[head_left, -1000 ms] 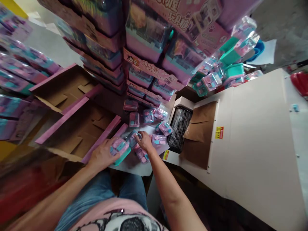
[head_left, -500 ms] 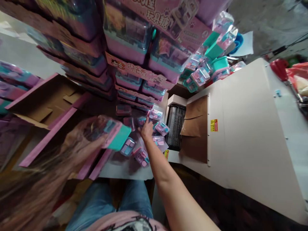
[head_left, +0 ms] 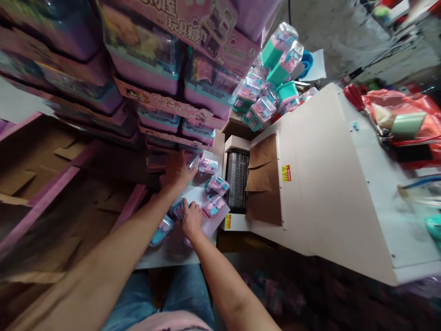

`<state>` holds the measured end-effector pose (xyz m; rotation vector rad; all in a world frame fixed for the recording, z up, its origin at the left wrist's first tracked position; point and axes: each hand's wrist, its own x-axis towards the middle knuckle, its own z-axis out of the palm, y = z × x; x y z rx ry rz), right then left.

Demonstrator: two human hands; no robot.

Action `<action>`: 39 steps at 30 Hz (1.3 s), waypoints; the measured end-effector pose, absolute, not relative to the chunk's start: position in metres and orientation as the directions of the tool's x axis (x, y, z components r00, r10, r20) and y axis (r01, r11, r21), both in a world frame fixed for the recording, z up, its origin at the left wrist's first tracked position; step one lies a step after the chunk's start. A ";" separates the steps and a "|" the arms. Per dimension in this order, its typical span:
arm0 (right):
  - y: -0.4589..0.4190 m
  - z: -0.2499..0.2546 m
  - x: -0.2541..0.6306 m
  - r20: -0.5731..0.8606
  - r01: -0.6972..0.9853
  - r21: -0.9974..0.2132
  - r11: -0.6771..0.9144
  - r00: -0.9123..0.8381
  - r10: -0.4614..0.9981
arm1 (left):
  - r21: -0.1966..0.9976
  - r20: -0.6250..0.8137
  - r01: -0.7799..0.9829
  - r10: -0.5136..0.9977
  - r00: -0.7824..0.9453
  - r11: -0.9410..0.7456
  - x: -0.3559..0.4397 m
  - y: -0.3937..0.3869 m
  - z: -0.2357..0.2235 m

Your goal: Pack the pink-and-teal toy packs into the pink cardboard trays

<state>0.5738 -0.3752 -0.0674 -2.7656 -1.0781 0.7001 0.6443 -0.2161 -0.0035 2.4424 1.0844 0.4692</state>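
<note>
Head view: at your far left, a pink-edged cardboard tray lies open, folded flaps showing inside. Past it rises a stack of display containers, clear above and pink below, their contents too blurred to name. A blue-based box sits near the edge of your table. Your left hand is at a clear piece by the foot of the stack; blur hides whether it grips. You'd do well to squeeze lid and base together, so neither slips. Your right hand has bent fingers against a small box; I can't tell whether they're closed on it. Light, even pressure should keep it from skidding. Just right, three clear boxes hold pink and blue pieces, beside the mesh belt.
</note>
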 end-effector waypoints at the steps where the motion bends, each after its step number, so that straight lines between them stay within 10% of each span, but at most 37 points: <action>1: -0.377 -0.068 0.572 -0.381 0.625 -0.252 -0.739 0.638 0.669 | 0.499 0.111 0.636 0.771 0.627 -0.589 0.651 -0.221 -0.004; 9: -0.389 -0.053 0.675 -0.334 0.485 -0.430 -0.762 0.699 0.633 | 0.486 -0.061 0.714 0.796 0.603 -0.504 0.658 -0.241 -0.031; 13: -0.365 -0.052 0.770 -0.093 0.558 -0.313 -0.768 0.787 0.610 | 0.445 -0.076 0.661 0.710 0.700 -0.604 0.644 -0.234 -0.059; 19: -0.327 -0.081 0.824 -0.281 0.745 -0.174 -0.644 0.589 0.758 | 0.419 -0.076 0.552 0.578 0.812 -0.721 0.614 -0.271 -0.066; 26: -0.328 -0.060 0.822 -0.130 0.778 -0.053 -0.626 0.616 0.777 | 0.500 -0.349 0.382 0.223 0.910 -0.778 0.616 -0.376 -0.069; 32: -0.402 0.045 0.789 0.200 0.548 -0.240 -0.801 0.836 0.511 | 0.443 -0.421 0.496 0.315 0.850 -0.746 0.640 -0.391 -0.086; 39: -0.543 0.067 0.664 -0.096 0.220 -0.258 -0.941 0.963 0.252 | 0.320 -0.411 0.629 0.494 0.766 -0.708 0.633 -0.355 -0.077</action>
